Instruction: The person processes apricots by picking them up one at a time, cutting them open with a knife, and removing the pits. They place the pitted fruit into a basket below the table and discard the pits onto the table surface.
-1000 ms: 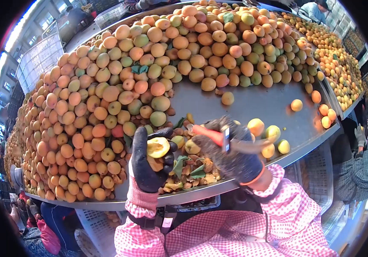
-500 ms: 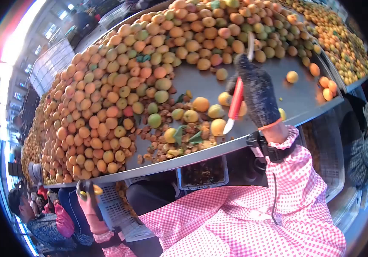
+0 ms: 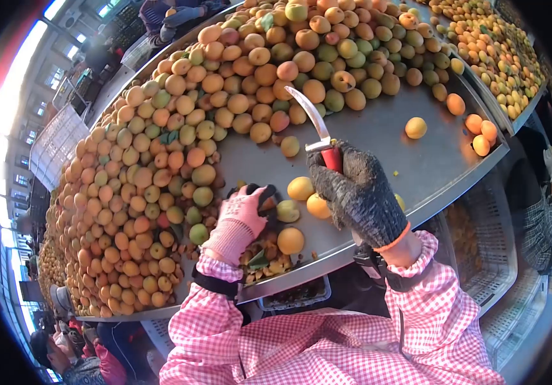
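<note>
My left hand (image 3: 240, 217), in a pink glove with dark fingertips, reaches onto the metal table. Its fingers curl around an apricot (image 3: 267, 203), which they mostly hide. A dark grey glove covers my right hand (image 3: 361, 191). That hand is closed on the red handle of a knife (image 3: 315, 117), whose curved blade points up and left above the tabletop. Between the hands lie a greenish apricot (image 3: 288, 211) and orange ones, one (image 3: 300, 188) close to the right hand. Brown scraps and a green leaf (image 3: 258, 259) lie below my left hand.
A large heap of apricots (image 3: 141, 192) covers the table's left and far side. The metal rim (image 3: 346, 256) runs before me. A bin (image 3: 295, 293) sits underneath, and a crate (image 3: 481, 237) stands at right. Other people work around, one hand (image 3: 183, 16) at the far side.
My left hand has moved from below the table's edge, where it held a yellow fruit piece, up to the apricots. My right hand has come nearer, and the knife blade now leans left. The view shifted.
</note>
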The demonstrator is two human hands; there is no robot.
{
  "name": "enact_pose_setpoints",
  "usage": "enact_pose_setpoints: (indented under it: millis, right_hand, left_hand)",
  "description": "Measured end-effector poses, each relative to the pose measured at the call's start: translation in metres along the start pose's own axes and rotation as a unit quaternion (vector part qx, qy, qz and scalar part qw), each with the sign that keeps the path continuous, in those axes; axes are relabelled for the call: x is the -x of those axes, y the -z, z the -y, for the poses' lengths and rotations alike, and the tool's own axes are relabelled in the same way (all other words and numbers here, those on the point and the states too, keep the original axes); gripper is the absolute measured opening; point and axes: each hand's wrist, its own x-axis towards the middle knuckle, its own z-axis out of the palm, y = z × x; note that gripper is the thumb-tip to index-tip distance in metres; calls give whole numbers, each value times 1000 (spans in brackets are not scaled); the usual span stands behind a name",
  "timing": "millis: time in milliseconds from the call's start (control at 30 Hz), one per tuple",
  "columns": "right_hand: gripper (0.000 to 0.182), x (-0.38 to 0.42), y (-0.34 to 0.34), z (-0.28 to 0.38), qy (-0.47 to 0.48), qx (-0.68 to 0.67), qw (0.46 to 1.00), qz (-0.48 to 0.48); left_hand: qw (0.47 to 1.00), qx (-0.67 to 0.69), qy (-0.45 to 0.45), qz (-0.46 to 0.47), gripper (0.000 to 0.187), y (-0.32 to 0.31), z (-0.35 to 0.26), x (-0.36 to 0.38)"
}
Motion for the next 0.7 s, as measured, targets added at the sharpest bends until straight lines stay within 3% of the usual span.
enact_pose_setpoints:
  millis: [67,100,133,200,233,267,333,400,433,467,500,533,567,600,633,700]
  right_hand:
    - [11,-2,-2,4,-166,-38,984,-50]
    - [19,1,-5,-10,-105,34,993,-30]
    - [19,2,-7,-10,-101,33,994,-28]
    - [17,6,-12,-3,-115,-86,990,-11]
    - [18,7,-6,8,-16,-41,998,37]
    - [18,11,-4,19,-11,-43,998,41]
    - [24,19,-7,43,-111,-224,961,117]
    - [27,38,-26,43,-70,-182,972,132]
    - [27,52,-36,47,-29,-129,985,108]
    - [26,69,-44,54,7,-77,994,83]
    - [26,86,-48,68,-96,-140,980,107]
    - [26,105,-49,75,-96,-154,971,157]
    - [23,123,-51,90,-155,-200,954,161]
    - [21,138,-53,107,-213,-243,933,160]
    - [18,153,-60,118,-116,-222,961,116]
    - [19,185,-70,116,-72,-152,979,112]
  left_hand:
    - [999,-15,27,17,61,5,7,-3]
    - [999,-36,22,-15,52,8,9,1]
    - [999,-35,24,-18,52,8,12,8]
    - [982,111,80,-131,48,9,22,32]
    - [897,401,33,-181,42,6,32,45]
    - [798,578,108,-132,28,40,8,77]
    - [770,617,6,-160,32,40,12,126]
    - [814,389,-141,-408,41,12,-2,154]
    - [812,412,-167,-378,51,9,0,171]
    - [809,389,-157,-412,42,-10,5,180]
    - [672,659,-102,-323,38,-9,-3,196]
    - [462,863,-38,-201,39,-6,-12,215]
    - [366,924,78,-83,50,4,-11,223]
    - [358,927,81,-82,50,2,-15,231]
    - [357,927,82,-83,49,0,-22,237]
    - [373,918,114,-76,48,-1,-34,247]
